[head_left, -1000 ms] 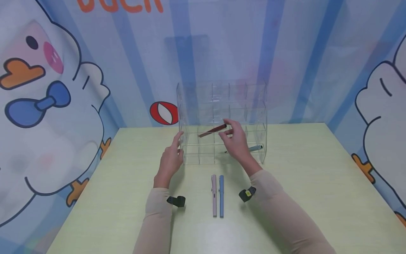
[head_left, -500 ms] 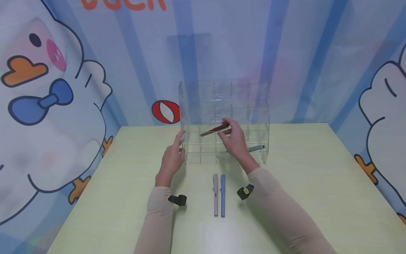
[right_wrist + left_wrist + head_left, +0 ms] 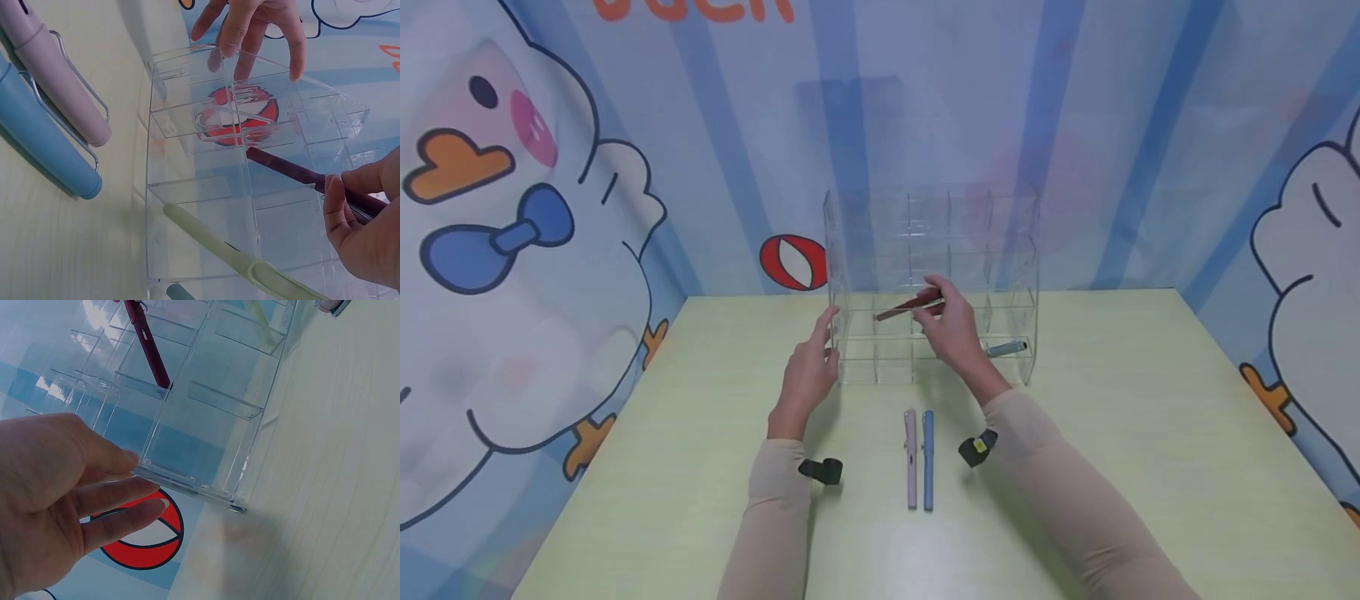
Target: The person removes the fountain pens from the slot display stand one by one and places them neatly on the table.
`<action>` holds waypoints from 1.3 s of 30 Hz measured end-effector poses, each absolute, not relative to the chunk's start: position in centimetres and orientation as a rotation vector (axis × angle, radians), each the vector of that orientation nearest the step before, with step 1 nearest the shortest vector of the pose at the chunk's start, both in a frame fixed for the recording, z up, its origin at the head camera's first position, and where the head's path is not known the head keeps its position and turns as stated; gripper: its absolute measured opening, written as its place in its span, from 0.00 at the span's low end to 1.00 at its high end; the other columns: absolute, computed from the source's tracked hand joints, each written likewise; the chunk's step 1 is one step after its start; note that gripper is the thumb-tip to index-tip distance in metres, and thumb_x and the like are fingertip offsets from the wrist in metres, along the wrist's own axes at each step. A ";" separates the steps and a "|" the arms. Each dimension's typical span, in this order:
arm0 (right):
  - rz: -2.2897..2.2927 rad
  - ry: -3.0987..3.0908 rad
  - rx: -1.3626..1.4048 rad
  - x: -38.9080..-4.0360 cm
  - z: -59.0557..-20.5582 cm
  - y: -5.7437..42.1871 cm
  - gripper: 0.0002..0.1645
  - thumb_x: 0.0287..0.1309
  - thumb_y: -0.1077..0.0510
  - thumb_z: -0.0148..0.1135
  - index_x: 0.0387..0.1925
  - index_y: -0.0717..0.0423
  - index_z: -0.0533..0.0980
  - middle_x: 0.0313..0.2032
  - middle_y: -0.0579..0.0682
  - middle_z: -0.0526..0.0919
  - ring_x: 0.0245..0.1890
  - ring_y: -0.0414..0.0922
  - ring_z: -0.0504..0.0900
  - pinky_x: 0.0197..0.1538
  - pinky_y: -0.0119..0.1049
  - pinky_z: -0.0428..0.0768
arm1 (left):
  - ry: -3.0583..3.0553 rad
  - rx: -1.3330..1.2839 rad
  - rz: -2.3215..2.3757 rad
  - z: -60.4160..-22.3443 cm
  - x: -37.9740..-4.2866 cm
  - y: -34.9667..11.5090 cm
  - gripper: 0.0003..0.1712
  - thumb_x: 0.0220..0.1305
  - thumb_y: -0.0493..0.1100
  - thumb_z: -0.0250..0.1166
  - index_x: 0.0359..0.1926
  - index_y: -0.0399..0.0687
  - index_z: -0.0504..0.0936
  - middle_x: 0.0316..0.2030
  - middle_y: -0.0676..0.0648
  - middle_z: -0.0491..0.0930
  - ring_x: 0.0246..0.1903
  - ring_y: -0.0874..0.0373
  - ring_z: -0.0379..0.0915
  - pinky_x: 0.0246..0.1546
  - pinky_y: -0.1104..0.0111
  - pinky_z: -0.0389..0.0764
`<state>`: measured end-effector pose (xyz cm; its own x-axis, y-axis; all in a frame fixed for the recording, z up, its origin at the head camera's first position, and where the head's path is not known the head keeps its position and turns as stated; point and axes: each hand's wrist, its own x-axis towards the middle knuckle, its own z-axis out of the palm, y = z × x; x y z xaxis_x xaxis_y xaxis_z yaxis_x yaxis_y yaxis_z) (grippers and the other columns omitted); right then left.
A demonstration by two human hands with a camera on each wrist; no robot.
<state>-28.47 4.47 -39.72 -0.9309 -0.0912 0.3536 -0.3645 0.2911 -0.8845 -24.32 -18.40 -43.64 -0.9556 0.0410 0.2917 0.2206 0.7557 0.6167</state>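
Observation:
A clear acrylic pen rack with rows of compartments stands on the table. My left hand holds its left side panel, with thumb and fingers on opposite faces in the left wrist view. Between thumb and fingertips my right hand pinches a dark red pen. The pen slants over the row above the bottom one, its free end pointing left and lower. In the bottom row lie a teal pen and a light green pen; the right hand hides the green one in the head view.
A lilac pen and a blue pen lie side by side on the table, in front of the rack. Behind the rack hangs a blue striped cloth with printed ducks.
My right hand has edged slightly left relative to the rack, still holding the dark red pen. The left hand stays on the side panel. The head view has shifted a little.

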 end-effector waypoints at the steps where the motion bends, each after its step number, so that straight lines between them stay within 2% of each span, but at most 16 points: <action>1: 1.697 -2.320 0.418 -28.5 -39.7 4.5 0.31 0.63 0.70 0.61 0.67 0.65 0.66 0.52 0.64 0.80 0.43 0.56 0.83 0.39 0.37 0.83 | -2.695 -0.205 -0.994 -43.6 -24.3 -18.4 0.40 0.70 0.32 0.60 0.76 0.58 0.54 0.64 0.36 0.73 0.51 0.39 0.80 0.35 0.54 0.84; 11: 1.835 -2.208 0.429 -28.2 -39.6 4.6 0.28 0.67 0.72 0.54 0.67 0.67 0.66 0.51 0.65 0.79 0.42 0.57 0.84 0.39 0.37 0.84 | -2.713 -0.196 -0.993 -43.6 -24.3 -18.3 0.40 0.71 0.33 0.59 0.77 0.58 0.54 0.64 0.36 0.73 0.50 0.39 0.81 0.31 0.57 0.83; 19: 1.908 -2.142 0.438 -27.9 -39.6 4.8 0.27 0.67 0.71 0.55 0.67 0.66 0.66 0.50 0.63 0.79 0.43 0.57 0.84 0.40 0.38 0.85 | -2.712 -0.201 -0.987 -43.6 -24.3 -18.3 0.40 0.71 0.32 0.59 0.76 0.57 0.54 0.63 0.35 0.73 0.49 0.39 0.81 0.30 0.57 0.82; 29: 1.915 -2.062 0.454 -27.7 -39.6 4.9 0.26 0.67 0.70 0.56 0.65 0.67 0.67 0.49 0.63 0.79 0.43 0.57 0.84 0.39 0.32 0.83 | -2.713 -0.196 -0.968 -43.6 -24.3 -18.2 0.40 0.70 0.32 0.60 0.76 0.56 0.54 0.63 0.35 0.74 0.48 0.39 0.82 0.31 0.56 0.83; 35: 1.909 -2.048 0.459 -27.4 -39.3 5.2 0.25 0.68 0.69 0.57 0.65 0.66 0.67 0.49 0.61 0.79 0.43 0.55 0.84 0.40 0.33 0.84 | -2.722 -0.187 -0.969 -43.5 -24.3 -18.2 0.41 0.70 0.32 0.60 0.77 0.58 0.53 0.64 0.36 0.73 0.50 0.40 0.81 0.35 0.55 0.84; 39: 1.912 -2.026 0.455 -27.2 -39.0 5.3 0.24 0.68 0.69 0.57 0.64 0.67 0.68 0.49 0.62 0.78 0.43 0.55 0.84 0.40 0.33 0.83 | -2.722 -0.189 -0.979 -43.5 -24.2 -18.2 0.40 0.71 0.32 0.59 0.77 0.58 0.53 0.64 0.35 0.73 0.51 0.39 0.80 0.32 0.55 0.84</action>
